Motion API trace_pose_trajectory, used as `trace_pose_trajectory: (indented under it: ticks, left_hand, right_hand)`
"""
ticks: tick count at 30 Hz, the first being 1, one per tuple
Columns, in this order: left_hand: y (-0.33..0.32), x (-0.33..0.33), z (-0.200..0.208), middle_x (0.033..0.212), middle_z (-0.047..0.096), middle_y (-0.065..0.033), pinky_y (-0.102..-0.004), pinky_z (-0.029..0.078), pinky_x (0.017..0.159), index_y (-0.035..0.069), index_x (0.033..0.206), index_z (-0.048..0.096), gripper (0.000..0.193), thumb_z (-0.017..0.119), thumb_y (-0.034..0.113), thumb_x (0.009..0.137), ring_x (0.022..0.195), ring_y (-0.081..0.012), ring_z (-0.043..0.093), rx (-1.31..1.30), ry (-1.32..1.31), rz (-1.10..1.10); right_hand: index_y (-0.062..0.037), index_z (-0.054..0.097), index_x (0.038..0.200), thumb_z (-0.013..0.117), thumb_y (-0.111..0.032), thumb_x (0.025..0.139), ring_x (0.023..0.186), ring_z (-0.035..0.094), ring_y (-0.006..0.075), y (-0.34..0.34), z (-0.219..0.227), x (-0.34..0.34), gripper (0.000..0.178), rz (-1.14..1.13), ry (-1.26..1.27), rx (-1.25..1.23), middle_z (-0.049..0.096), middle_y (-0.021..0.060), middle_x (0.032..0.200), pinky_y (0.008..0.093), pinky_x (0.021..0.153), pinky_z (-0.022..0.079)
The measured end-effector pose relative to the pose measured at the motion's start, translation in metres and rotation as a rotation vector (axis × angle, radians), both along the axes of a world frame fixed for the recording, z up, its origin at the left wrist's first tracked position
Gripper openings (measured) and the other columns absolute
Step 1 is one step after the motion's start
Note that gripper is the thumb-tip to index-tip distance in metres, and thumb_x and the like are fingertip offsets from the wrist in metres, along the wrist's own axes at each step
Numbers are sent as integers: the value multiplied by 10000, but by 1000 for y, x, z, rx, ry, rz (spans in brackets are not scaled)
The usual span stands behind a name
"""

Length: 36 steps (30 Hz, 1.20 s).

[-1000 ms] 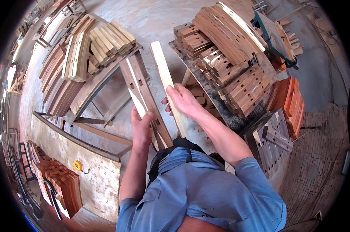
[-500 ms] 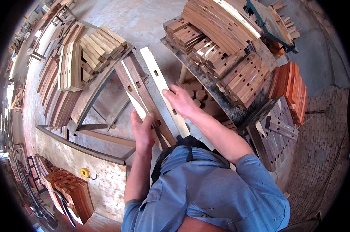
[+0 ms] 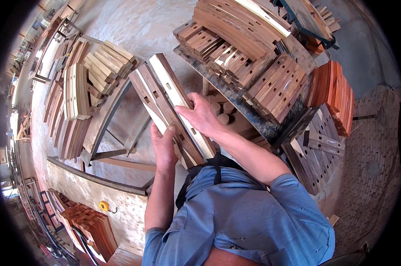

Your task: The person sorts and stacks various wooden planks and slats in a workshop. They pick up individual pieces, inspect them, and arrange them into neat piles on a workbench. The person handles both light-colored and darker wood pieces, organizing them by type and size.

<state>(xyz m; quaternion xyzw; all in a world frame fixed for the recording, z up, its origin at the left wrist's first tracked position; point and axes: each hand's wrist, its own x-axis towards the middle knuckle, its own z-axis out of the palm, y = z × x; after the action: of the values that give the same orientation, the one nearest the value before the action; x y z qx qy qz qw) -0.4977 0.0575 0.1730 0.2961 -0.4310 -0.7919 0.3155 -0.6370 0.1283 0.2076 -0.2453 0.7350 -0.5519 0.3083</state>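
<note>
My left hand [image 3: 164, 144] is closed around a pair of dark brown wooden slats [image 3: 154, 99] with pale streaks, side by side and cut with small square mortise holes. In my right hand [image 3: 200, 116] is another mortised slat [image 3: 173, 91], its upper face pale cream and its side edge dark brown. My right thumb lies over the pale face, while the fingers wrap round the dark edge. All these slats slant up and away from my waist, and the pale one lies close along the right of the brown pair.
Stacked mortised slats [image 3: 278, 84] cover a dark bench [image 3: 271, 128] at right, beside reddish boards [image 3: 329, 95]. More slats [image 3: 76, 91] pile up on a metal-framed table at left. Lower left, a yellow tape measure [image 3: 104, 206] sits on a pale panel [image 3: 129, 204] near stacked reddish blocks [image 3: 92, 226].
The pale slat has turned in my right hand, so its dark side edge now shows. It has come left, closer to the brown pair. The surroundings have shifted slightly in view.
</note>
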Motion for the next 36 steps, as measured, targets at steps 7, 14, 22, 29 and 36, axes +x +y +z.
trace_pose_trajectory:
  ticks: [7,14,22,29,36]
  left_hand:
    - [10,-39,26,1225,535,-119,-344,427,986,-10,1328,366,529,580,-2,845,1103,-183,540,-110,-69,22]
    - [7,-63,47,1103,607,-82,-338,498,886,30,1264,458,476,657,93,836,977,-180,601,-133,-51,81]
    - [2,-96,45,1088,608,-84,-323,541,812,24,1279,452,469,635,76,851,924,-172,626,-57,12,-12]
    - [-27,-138,36,1082,611,-90,-331,541,809,19,1273,444,462,622,80,851,920,-183,627,13,98,-159]
    - [-63,-188,48,1080,604,-106,-333,540,806,5,1264,432,427,587,66,871,916,-193,627,16,109,-211]
  right_hand:
    - [10,604,1119,483,-269,997,813,605,144,-3,-23,-36,328,68,-279,-367,646,89,927,300,716,492]
    - [-61,538,1166,273,-513,1017,610,589,181,26,8,-103,544,145,-1019,-460,630,103,831,305,501,486]
    - [-154,484,1236,249,-614,979,650,600,188,38,6,-143,577,176,-1269,-892,605,125,962,312,470,473]
    - [-12,563,1189,486,-441,972,874,619,219,57,69,-181,487,-13,-241,-143,637,124,970,389,707,529]
    - [-33,526,1275,557,-278,926,891,619,333,26,137,-257,428,-41,922,560,601,210,1024,442,810,503]
